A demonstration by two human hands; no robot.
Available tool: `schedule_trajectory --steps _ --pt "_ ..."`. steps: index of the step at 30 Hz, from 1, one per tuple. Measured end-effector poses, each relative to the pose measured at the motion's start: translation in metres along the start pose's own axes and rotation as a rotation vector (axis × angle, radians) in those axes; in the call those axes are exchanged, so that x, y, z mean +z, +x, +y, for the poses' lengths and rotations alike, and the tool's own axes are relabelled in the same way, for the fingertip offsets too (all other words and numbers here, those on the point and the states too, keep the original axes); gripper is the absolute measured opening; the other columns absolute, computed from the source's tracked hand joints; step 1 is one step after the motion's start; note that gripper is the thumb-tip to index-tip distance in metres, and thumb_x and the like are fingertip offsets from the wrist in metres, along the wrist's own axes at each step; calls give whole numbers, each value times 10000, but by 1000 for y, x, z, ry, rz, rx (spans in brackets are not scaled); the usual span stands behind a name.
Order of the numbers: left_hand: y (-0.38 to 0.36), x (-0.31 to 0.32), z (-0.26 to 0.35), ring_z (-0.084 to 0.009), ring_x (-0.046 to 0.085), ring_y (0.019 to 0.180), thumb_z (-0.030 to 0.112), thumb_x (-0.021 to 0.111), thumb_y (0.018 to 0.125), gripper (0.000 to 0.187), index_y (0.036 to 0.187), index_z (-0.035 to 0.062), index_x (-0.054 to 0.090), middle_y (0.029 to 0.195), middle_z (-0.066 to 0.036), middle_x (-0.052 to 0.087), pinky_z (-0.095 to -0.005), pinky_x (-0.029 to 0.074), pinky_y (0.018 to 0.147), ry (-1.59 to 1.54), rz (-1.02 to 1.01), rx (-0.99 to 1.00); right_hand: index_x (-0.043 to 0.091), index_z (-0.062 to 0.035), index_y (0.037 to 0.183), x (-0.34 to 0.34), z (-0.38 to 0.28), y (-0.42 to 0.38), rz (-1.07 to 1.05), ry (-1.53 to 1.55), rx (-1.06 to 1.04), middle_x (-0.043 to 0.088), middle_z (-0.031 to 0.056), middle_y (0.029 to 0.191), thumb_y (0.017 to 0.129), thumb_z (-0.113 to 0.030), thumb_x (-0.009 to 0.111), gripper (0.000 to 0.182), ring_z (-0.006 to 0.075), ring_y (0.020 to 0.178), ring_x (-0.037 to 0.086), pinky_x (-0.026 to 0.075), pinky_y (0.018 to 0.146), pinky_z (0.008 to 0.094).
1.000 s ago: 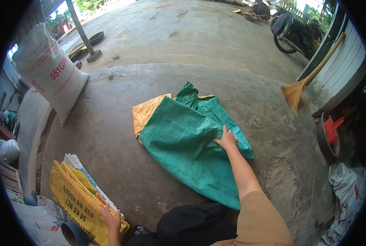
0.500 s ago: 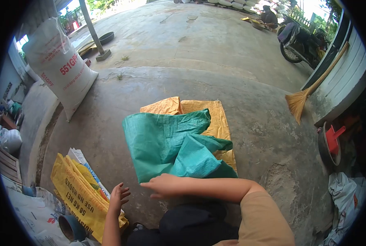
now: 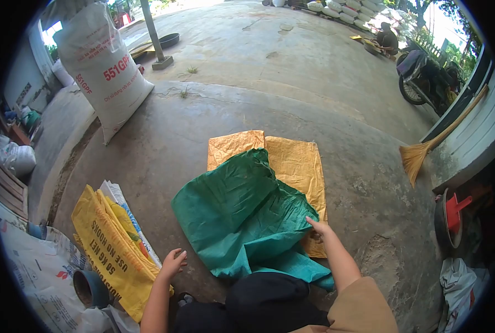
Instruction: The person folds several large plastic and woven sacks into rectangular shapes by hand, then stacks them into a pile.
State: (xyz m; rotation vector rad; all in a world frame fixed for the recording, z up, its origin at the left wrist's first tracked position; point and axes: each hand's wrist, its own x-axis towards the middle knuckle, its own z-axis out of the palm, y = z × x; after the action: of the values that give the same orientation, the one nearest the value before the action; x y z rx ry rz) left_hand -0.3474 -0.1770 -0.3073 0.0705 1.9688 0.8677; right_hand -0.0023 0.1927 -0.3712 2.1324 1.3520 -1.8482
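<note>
A green woven sack lies crumpled in front of me, its near part folded by my knees. Beneath it, orange-yellow sacks show at the far and right sides. My right hand is at the green sack's right edge, thumb and fingers closed on it. My left hand hovers left of the sack with fingers apart and nothing in them. Folded yellow sacks with black print rest on the floor left of that hand.
A full white sack stands at the far left near a post. On the right are a broom, a red dustpan in a basin, and a motorbike. A person crouches far back.
My right hand has moved from the green sack's near left corner to its right edge. The green sack has spread and shifted toward me. My left hand stays empty. The view has turned slightly left.
</note>
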Motion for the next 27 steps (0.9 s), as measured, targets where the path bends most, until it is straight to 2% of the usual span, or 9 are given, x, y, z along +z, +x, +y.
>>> schedule_trajectory --steps 6,12,15,17,19,21,22,25,27 --pt "-27 -19 19 -221 565 931 384 464 870 466 1216 78 404 1065 -83 556 -327 438 755 78 -80 98 402 64 1197 64 -25 35 491 79 -926 523 231 1107 728 -174 628 573 305 999 537 416 847 328" --pt "-52 -38 74 -212 572 912 612 340 827 666 1207 73 427 1056 -101 562 -328 449 720 -475 -104 240 347 -85 1288 168 -148 -204 -513 -206 -1593 542 192 1101 812 -114 555 520 295 890 578 446 775 339" --pt "-68 -55 95 -250 562 948 686 344 764 762 1199 65 423 1074 -123 550 -384 454 806 -903 -255 441 212 -173 1357 206 -149 -281 -1158 -824 -1391 561 215 1022 817 -134 537 632 353 865 566 447 735 377" --pt "-73 -88 89 -227 557 946 700 278 775 808 1220 39 409 1082 -126 545 -348 473 744 -899 -531 364 189 -162 1369 222 -127 -283 -1440 -744 -1369 562 153 1098 836 -190 545 642 250 952 574 442 813 340" --pt "-84 -92 85 -231 531 995 581 477 782 718 1223 18 405 1116 -126 528 -361 442 836 -874 -447 434 306 -112 1326 219 -121 -273 -1565 -668 -1234 575 153 1072 836 -224 556 561 224 953 575 443 823 328" --pt "-84 -109 58 -192 536 952 256 609 774 560 1226 6 394 1081 -101 534 -303 452 782 -210 -135 456 436 -67 1237 209 -116 -232 -1404 -510 -1171 592 139 1044 838 -246 556 453 204 938 580 448 813 309" --pt "-91 -106 51 -182 535 940 33 604 678 602 1234 -7 377 1068 -84 534 -287 441 787 -268 -89 391 498 -41 1164 198 -114 -206 -1251 -386 -1066 605 122 1017 846 -253 544 384 189 918 584 454 798 295" --pt "-95 -111 17 -180 543 922 49 593 677 552 1197 -9 418 1042 -88 547 -291 445 775 -293 -34 365 534 -30 1089 145 -88 -107 -181 -581 -1285 575 162 1029 796 -264 573 376 291 938 555 448 796 362" --pt "-89 -128 -15 -181 551 905 51 584 684 506 1166 -12 444 1018 -89 555 -296 452 764 -251 8 286 522 -5 1079 98 -51 -40 185 -793 -1016 556 182 1049 766 -332 597 459 315 967 533 442 802 386"
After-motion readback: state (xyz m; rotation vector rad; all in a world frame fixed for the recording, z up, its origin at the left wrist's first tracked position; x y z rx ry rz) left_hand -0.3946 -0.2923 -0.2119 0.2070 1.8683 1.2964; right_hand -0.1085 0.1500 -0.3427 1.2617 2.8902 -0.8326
